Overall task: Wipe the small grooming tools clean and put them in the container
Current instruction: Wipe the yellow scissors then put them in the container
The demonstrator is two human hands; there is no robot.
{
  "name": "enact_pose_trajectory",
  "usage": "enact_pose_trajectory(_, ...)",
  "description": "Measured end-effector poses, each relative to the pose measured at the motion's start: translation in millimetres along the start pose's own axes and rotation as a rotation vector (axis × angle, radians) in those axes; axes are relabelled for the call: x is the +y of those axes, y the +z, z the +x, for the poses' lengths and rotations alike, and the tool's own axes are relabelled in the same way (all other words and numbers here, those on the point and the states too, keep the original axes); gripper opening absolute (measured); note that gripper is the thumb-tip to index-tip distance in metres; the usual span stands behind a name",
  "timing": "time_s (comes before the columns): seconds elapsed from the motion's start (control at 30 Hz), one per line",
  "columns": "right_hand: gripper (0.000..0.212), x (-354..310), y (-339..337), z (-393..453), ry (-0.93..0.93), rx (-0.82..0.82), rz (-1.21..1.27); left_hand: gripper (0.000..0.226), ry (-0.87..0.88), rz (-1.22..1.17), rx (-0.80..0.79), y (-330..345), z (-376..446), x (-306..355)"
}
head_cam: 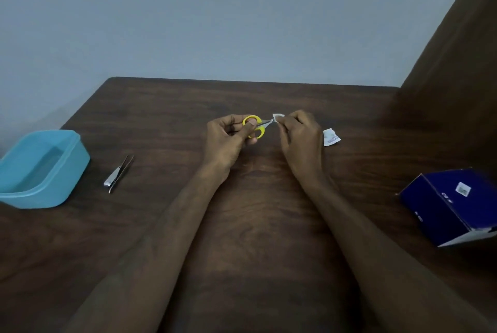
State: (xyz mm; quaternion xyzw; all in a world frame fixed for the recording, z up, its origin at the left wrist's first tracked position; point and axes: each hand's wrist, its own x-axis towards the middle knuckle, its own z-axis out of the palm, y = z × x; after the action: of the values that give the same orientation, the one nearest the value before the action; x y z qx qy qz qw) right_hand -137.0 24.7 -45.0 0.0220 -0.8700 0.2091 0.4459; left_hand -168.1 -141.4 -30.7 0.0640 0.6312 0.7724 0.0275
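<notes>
At the centre of the frame, the left hand [231, 135] is gripping small yellow scissors [255, 126] while the right hand [297, 132] is pinching a white wipe [277, 117] on the blades, ideally drawing tipward; the blue container [43, 168] is waiting at the bench's [255, 211] left edge.

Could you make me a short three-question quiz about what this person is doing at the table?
1. True or false: the left hand grips the small yellow-handled scissors.
2. What does the right hand pinch against the blades? A) small white wipe B) blue cloth C) sponge
3. Fill in: the two small metal grooming tools lie on the dark wooden table beside the light blue plastic ____.

Key: 1 true; 2 A, the small white wipe; 3 container.
</notes>
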Motion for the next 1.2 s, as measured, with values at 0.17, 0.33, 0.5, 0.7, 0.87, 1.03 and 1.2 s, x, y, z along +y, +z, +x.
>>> enact_pose_trajectory(0.17,0.013,-2.6,-0.3,-0.1,-0.127,-0.002,0.054,0.013,-0.033,-0.029,-0.011,3.3,1.9,5.9)
enact_pose_trajectory(0.33,0.011,0.9,-4.5,2.3,-0.159,-0.065,0.128,0.004,-0.035,-0.034,-0.016,7.2,-0.9,8.4)
enact_pose_trajectory(0.5,0.023,12.5,-8.1,11.0,0.025,0.047,0.125,0.009,-0.047,-0.045,-0.014,7.9,2.8,7.0)
enact_pose_trajectory(0.7,0.022,-0.1,-3.6,4.8,-0.104,-0.033,0.157,0.009,-0.029,-0.031,-0.003,4.9,6.6,3.9)
enact_pose_trajectory(0.87,0.012,10.7,-9.3,12.5,0.242,0.149,0.226,0.010,-0.028,-0.064,-0.010,4.7,6.8,2.6)
enact_pose_trajectory(1.03,0.008,-18.8,2.5,0.5,0.744,0.000,0.808,0.018,-0.016,-0.140,-0.013,4.0,6.8,5.4)
enact_pose_trajectory(1.2,0.011,-17.9,-1.4,10.1,0.887,0.117,0.961,0.024,-0.022,-0.183,-0.067,7.5,4.3,8.3)
